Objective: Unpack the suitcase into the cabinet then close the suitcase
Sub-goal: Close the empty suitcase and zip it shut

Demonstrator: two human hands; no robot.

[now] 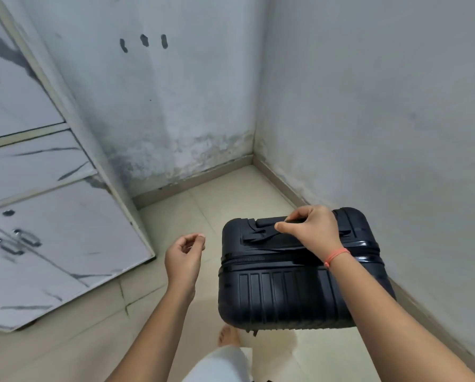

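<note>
Black and ribbed, the hard-shell plastic suitcase point(299, 274) stands upright on the pale tiled floor point(203, 205) in the lower right of the frame, zipped shut along its dark seam, with the right hand point(312, 230) curled tight around the top carry handle point(269, 223). That grip suggests the case is being steadied or readied for lifting or tipping, since it must lie flat before it can be opened. The left hand point(185, 256), to the left of the case and apart from it, holds nothing; its fingers are loosely bent with thumb and forefinger nearly meeting. At the left edge stands the white marble-patterned cabinet point(51, 230), its lower doors shut, two metal loop handles point(18, 242) side by side at the meeting edge. The case sits close to the grey stained wall point(382, 133) on the right, so it has little room on that side; the open floor lies between case and cabinet and toward the corner at mid-frame. A bare foot point(228, 336) shows just below the case's lower left corner, which may crowd any laying-down toward the bottom of the frame. Unpacking looks not yet begun.
</note>
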